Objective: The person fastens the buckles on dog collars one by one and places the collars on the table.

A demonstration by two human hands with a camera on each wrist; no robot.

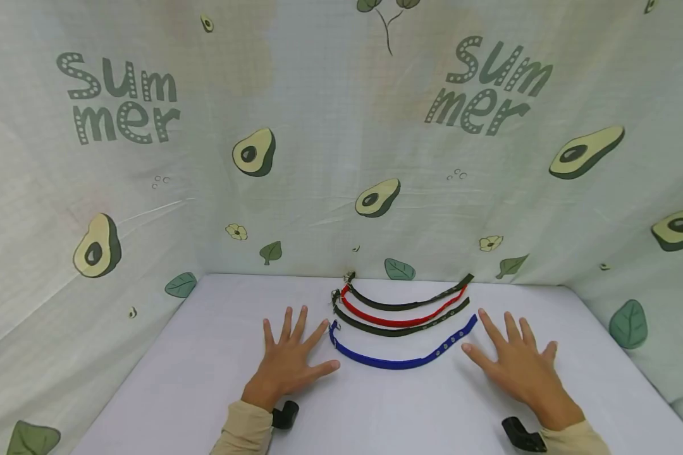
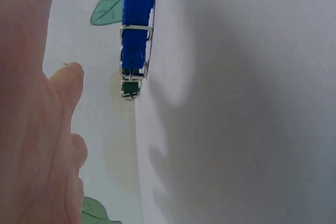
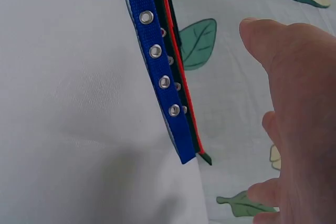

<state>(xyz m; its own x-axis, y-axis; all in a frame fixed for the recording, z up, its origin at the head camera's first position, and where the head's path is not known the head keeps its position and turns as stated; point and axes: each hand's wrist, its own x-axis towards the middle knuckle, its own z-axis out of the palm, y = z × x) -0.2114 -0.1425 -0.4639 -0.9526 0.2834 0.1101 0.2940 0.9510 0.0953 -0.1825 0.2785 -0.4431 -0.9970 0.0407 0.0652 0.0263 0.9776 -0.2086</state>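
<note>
A blue collar with metal eyelets and a buckle lies in a curve on the white table, nearest to me. Behind it lie a dark green collar, a red collar and another dark green collar, all bowed the same way with buckles at the left. My left hand spreads its fingers just left of the blue collar's buckle and holds nothing. Fingers apart, my right hand hovers by the blue collar's eyelet end, also holding nothing.
The white table meets a cloth backdrop printed with avocados and leaves behind the collars. The same cloth hangs along the left and right sides. Black wrist cameras sit at my left cuff and right cuff.
</note>
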